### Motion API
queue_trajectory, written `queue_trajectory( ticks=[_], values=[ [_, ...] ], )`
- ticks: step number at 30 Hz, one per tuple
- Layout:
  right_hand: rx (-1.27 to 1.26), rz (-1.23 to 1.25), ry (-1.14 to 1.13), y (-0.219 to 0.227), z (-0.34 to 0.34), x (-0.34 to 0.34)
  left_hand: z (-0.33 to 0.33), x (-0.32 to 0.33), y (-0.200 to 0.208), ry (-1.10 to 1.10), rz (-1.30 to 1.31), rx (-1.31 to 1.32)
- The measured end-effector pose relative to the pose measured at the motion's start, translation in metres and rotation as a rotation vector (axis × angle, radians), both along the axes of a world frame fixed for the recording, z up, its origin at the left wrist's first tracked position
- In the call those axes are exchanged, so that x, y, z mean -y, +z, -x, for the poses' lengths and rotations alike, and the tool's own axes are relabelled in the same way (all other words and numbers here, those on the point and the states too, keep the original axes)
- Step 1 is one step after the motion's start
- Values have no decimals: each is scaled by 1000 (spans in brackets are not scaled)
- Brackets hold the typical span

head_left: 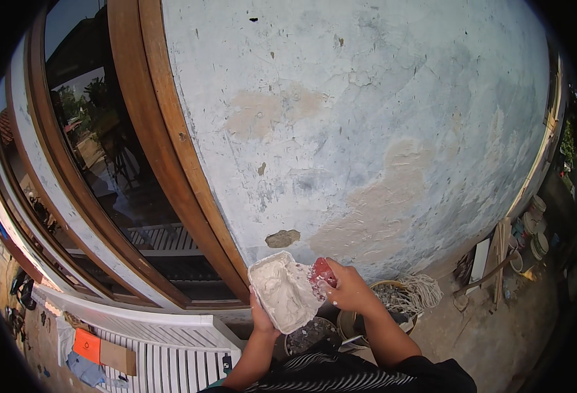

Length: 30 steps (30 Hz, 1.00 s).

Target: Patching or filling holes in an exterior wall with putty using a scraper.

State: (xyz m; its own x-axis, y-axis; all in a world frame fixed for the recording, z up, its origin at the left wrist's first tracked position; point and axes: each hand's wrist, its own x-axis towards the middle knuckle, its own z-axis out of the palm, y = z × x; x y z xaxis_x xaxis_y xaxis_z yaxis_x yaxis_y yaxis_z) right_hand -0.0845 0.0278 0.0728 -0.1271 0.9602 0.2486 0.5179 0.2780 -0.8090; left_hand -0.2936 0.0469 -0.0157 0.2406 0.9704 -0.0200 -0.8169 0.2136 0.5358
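My left hand (262,318) grips the side of a white rectangular tub (253,270), held up close to the wall. Pale, creamy putty (276,291) fills it, with some smeared along the rim. My right hand (352,288) is closed around a red putty scraper (324,270) at the tub's right edge; bits of putty cling to the scraper and fingers. Ahead stands a worn, light-blue wall (314,59). It bears a large beige patch (383,206), a smaller upper patch (272,111) and a dark bare spot (282,238) just above the tub.
Brown wooden window frames (147,85) border the wall at left. Below them stands a white slatted bench (177,340) with an orange packet (87,345) on it. Beneath my right arm are containers and a bundle of pale rope (420,293). Boards (502,252) and buckets (537,245) sit farther right.
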Motion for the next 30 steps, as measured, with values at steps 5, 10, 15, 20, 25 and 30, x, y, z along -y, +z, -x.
queue_trajectory(
  ticks=[5, 10, 15, 20, 25, 30],
  values=[
    [-202, 120, 197, -3, -7, -17, -7, -9, 2, -34, -34, -85],
    [-624, 243, 345, 1, -27, -26, -7, -14, 23, -58, -114, -82],
    [-611, 334, 368, -8, -25, -25, -9, -11, 23, -19, -96, -135],
    [-743, 396, 381, -15, -17, -22, -10, -8, 21, -2, -59, -153],
    [-827, 443, 323, -18, -25, -23, -2, -8, 23, 0, -68, -109],
    [-875, 399, 315, -22, -29, -27, -3, -8, 27, 0, -67, -94]
  ],
)
